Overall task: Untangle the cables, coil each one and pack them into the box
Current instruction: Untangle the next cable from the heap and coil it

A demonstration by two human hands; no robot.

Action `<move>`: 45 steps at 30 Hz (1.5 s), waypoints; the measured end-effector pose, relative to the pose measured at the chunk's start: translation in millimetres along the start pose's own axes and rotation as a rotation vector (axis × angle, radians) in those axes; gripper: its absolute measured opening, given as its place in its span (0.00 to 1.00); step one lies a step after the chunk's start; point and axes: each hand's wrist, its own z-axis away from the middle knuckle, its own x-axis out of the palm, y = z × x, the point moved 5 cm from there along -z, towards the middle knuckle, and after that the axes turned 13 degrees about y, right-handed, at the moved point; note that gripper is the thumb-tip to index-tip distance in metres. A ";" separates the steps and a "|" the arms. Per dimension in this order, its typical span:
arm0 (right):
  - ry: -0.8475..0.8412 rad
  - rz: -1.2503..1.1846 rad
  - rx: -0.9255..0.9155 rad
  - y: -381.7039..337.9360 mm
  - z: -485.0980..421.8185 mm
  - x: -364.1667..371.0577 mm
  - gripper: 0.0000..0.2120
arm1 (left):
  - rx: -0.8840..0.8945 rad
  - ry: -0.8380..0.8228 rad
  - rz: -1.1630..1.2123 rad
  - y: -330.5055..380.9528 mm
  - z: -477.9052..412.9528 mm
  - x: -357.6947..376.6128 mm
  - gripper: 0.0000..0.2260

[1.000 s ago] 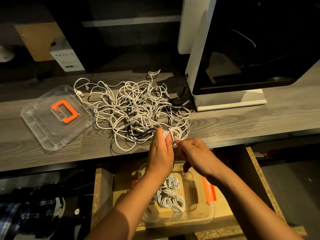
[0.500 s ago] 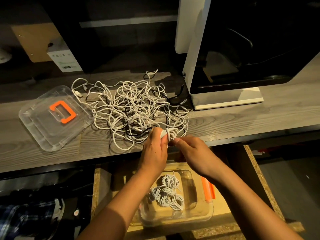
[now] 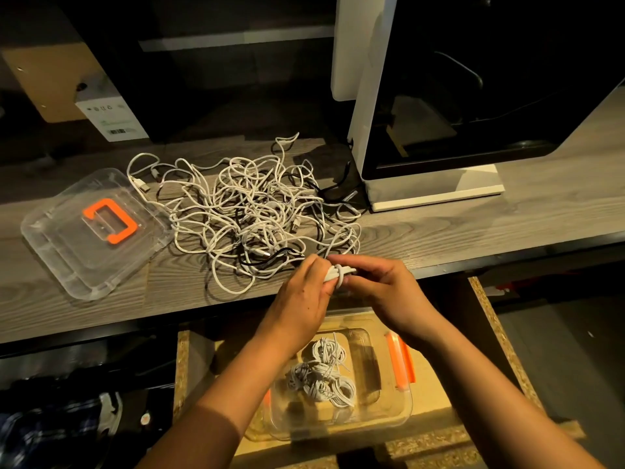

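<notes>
**Hands at the desk edge.** Both forearms reach up from the lower frame and meet above the front edge of the desk (image 3: 507, 231). The left hand (image 3: 302, 299) has its fingers curled round a small white coil (image 3: 339, 274), with the back of the hand toward the camera. The right hand (image 3: 385, 289) pinches the same coil from the opposite side with thumb and fingertips, and a strand is wrapped across the coil's middle.

Just beyond the fingers lies the cable tangle (image 3: 250, 214), mostly white with a few black strands. Bare desk extends to the right of the fingers. Well to their left rests the clear lid (image 3: 67, 252) with its orange handle (image 3: 110, 221).

Below the hands, in the open drawer (image 3: 184, 367), stands the clear box (image 3: 382, 414). It holds several coiled white cables (image 3: 321, 379).
</notes>
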 end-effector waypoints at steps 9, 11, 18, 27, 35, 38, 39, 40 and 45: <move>0.065 -0.097 0.151 10.4 -5.7 -7.0 0.07 | 0.115 -0.087 -0.181 1.4 8.8 5.8 0.08; 0.064 -0.129 0.202 11.3 -7.5 -4.5 0.07 | -0.008 -0.153 -0.148 -1.2 12.3 8.3 0.12; 0.287 -0.205 0.266 13.2 -27.6 -11.3 0.05 | -0.466 -0.350 0.369 14.8 16.0 19.8 0.09; 0.200 0.014 0.388 46.9 -9.4 -5.7 0.11 | -0.589 -0.216 0.391 -10.9 40.8 9.8 0.10; 0.106 0.092 0.253 75.4 26.6 1.7 0.06 | -0.687 -0.380 0.147 -35.3 72.3 23.0 0.07; 0.154 0.056 0.327 101.8 31.1 2.9 0.04 | -0.767 -0.320 0.085 -47.8 82.8 30.3 0.05; 0.167 0.049 0.353 110.2 32.1 2.3 0.04 | -0.774 -0.304 0.042 -50.3 84.5 31.6 0.04; 0.177 0.041 0.380 119.1 34.3 2.5 0.03 | -0.790 -0.286 0.010 -52.8 87.7 32.6 0.03; 0.179 0.048 0.412 142.2 41.4 8.0 0.04 | -0.931 -0.200 0.021 -64.0 96.9 34.0 0.10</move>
